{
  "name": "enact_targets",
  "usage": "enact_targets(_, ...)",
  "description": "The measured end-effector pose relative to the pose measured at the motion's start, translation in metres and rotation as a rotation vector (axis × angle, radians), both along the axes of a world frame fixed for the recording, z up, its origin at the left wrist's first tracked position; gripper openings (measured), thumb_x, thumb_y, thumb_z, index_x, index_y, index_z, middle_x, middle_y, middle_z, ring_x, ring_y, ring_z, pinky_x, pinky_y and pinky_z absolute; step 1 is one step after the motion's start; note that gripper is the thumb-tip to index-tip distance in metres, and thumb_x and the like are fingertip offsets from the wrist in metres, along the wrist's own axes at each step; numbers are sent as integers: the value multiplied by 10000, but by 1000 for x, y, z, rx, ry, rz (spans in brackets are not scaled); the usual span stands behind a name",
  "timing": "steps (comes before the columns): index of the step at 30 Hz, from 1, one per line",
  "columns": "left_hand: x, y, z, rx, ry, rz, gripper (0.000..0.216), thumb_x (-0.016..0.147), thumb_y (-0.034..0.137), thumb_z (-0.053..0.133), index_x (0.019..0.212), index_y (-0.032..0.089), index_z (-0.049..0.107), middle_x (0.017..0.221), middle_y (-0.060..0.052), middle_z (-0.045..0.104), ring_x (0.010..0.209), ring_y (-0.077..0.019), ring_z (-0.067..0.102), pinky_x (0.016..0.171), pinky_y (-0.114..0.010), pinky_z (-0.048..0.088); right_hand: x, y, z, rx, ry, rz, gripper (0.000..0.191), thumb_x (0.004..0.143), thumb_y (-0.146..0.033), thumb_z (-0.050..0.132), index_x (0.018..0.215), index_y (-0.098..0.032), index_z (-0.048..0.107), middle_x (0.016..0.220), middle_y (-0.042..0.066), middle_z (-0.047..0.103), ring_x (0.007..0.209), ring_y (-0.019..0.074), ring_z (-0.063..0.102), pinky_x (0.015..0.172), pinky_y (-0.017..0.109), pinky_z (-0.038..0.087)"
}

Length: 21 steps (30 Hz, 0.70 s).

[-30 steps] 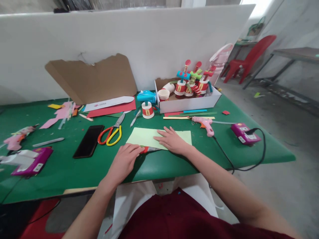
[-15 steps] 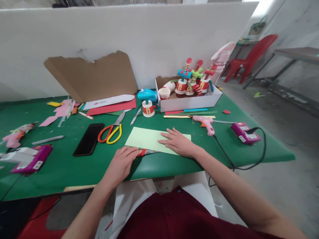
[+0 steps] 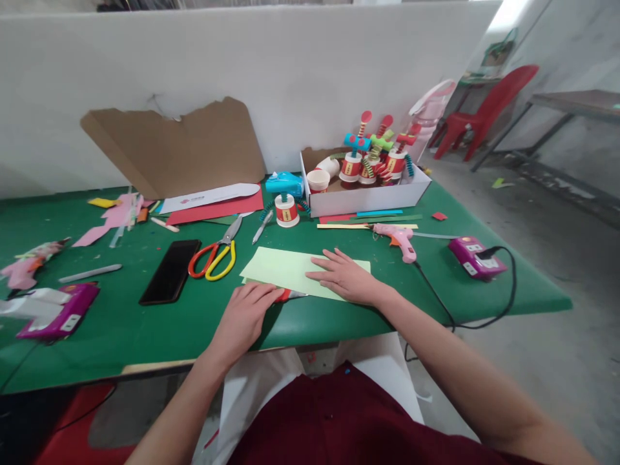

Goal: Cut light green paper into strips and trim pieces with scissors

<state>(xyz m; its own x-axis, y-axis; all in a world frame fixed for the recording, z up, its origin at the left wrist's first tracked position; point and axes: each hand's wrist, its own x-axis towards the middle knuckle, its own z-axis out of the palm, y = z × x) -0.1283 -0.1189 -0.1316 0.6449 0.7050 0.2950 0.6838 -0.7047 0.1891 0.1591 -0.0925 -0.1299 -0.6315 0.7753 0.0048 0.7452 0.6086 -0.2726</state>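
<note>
A pale green sheet of paper [image 3: 285, 268] lies flat on the green table [image 3: 145, 329] near its front edge. My right hand [image 3: 346, 279] rests flat on the sheet's right part, fingers stretched out. My left hand [image 3: 245, 316] lies at the sheet's near left corner, fingers curled over a red-handled cutter [image 3: 289, 295] whose tip pokes out from under the paper's edge. Whether the fingers grip the cutter is hidden.
Red and yellow scissors [image 3: 213, 257] and a black phone [image 3: 170, 279] lie left of the sheet. A pink glue gun [image 3: 398, 237] and purple power strip [image 3: 476, 256] are to the right. A white box [image 3: 368, 194] of paper-cup figures, a cup figure [image 3: 285, 210] and cardboard [image 3: 179, 148] stand behind.
My left hand shifted slightly right along the sheet's near corner; my right hand stays flat on the paper. The view tilted a little.
</note>
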Motion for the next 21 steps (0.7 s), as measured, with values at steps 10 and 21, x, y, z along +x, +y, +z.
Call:
enact_targets(10, 0, -1, -3, -7, -16, -27, 474, 876, 48, 341, 1218, 235, 611, 1151, -67, 654, 1015, -209, 524, 846, -364, 428, 0, 1, -3, 11, 9, -2, 408, 999, -342, 355, 1390, -331, 472, 1515, 30, 391, 1435, 296, 238, 1155, 549, 175)
enact_targets(21, 13, -6, -3, -1, -29, -38, 482, 867, 26, 343, 1213, 227, 611, 1156, -68, 648, 1010, -208, 526, 852, -354, 424, 0, -1, -1, 20, 24, 2, 402, 999, -336, 354, 1378, -337, 487, 1508, 29, 404, 1433, 283, 249, 1155, 550, 180)
